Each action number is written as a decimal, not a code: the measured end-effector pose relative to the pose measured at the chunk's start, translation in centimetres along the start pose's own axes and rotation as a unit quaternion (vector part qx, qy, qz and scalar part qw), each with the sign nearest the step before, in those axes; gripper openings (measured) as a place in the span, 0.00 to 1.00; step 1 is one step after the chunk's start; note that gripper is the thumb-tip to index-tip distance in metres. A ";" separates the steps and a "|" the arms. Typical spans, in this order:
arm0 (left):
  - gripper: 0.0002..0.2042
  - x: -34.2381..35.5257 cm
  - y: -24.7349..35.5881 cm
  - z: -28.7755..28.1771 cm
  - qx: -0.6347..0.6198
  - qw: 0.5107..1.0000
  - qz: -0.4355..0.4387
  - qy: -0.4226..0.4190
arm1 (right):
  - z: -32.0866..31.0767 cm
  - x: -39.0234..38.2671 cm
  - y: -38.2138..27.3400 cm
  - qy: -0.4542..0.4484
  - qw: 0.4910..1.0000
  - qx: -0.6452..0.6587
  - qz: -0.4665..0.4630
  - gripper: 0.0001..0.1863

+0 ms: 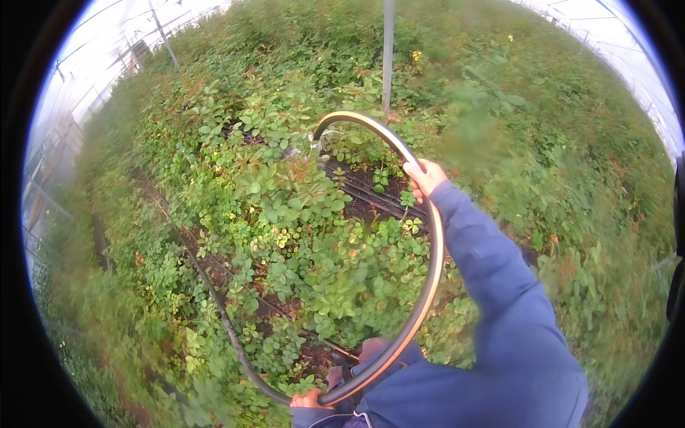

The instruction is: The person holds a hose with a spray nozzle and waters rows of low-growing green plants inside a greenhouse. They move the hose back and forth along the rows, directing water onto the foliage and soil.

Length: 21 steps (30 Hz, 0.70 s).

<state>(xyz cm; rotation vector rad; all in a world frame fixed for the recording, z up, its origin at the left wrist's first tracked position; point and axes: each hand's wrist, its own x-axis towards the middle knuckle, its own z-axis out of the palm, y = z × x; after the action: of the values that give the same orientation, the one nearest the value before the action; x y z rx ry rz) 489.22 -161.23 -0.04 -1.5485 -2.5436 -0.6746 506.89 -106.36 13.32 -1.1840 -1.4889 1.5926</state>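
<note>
A thick black hose (pixel 437 250) with an orange stripe curves in a wide loop in front of me. My right hand (pixel 426 178), at the end of my outstretched blue sleeve, is closed around it near its far end. Beyond that hand the hose arches over to the left and points down, and clear water (pixel 319 143) seems to run from its mouth among the leaves. Low down, close to my body, my left hand (pixel 307 399) grips the same hose. From there the hose trails away to the far left along the ground.
Dense leafy green plants (pixel 285 192) surround me on all sides. Several thin dark pipes (pixel 367 189) lie on bare soil behind the loop. A grey metal post (pixel 388 57) rises at the back. Another narrow dark line (pixel 278 310) runs along the soil at left.
</note>
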 end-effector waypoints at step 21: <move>0.12 3.2 4.2 0.0 -0.056 0.976 -0.062 -0.203 | -5.5 2.1 2.1 -0.012 0.999 -0.018 0.027 0.19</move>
<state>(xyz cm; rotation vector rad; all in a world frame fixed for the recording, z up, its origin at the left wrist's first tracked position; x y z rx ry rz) 491.30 -156.98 2.24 -1.7278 -2.9647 -0.5731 511.39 -102.59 11.21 -1.2386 -1.5191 1.6275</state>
